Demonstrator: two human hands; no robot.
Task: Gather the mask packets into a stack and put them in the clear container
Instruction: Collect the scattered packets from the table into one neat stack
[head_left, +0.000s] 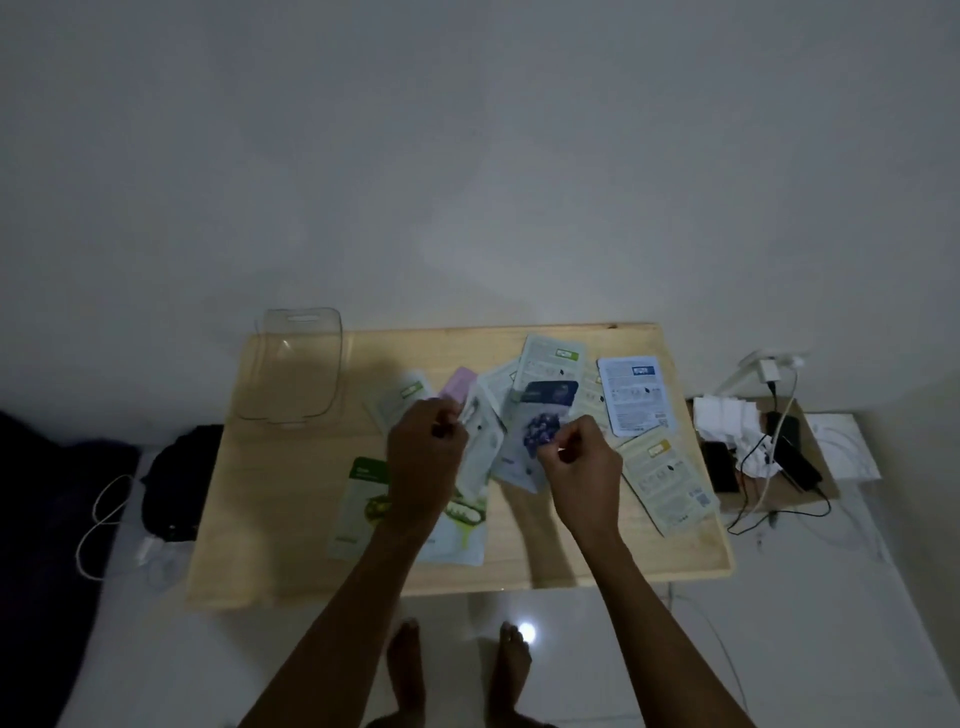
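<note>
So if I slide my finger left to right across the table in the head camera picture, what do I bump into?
Clear container → green packet → left hand → right hand → blue-and-white packet.

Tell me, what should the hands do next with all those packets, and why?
Probably bring the two pinched packets together as the start of a stack: the left hand grips a pale packet, the right hand the dark blue packet, and the clear container sits empty.

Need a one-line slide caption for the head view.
Both hands, left hand and right hand, gather scattered mask packets beside empty clear container.
</note>
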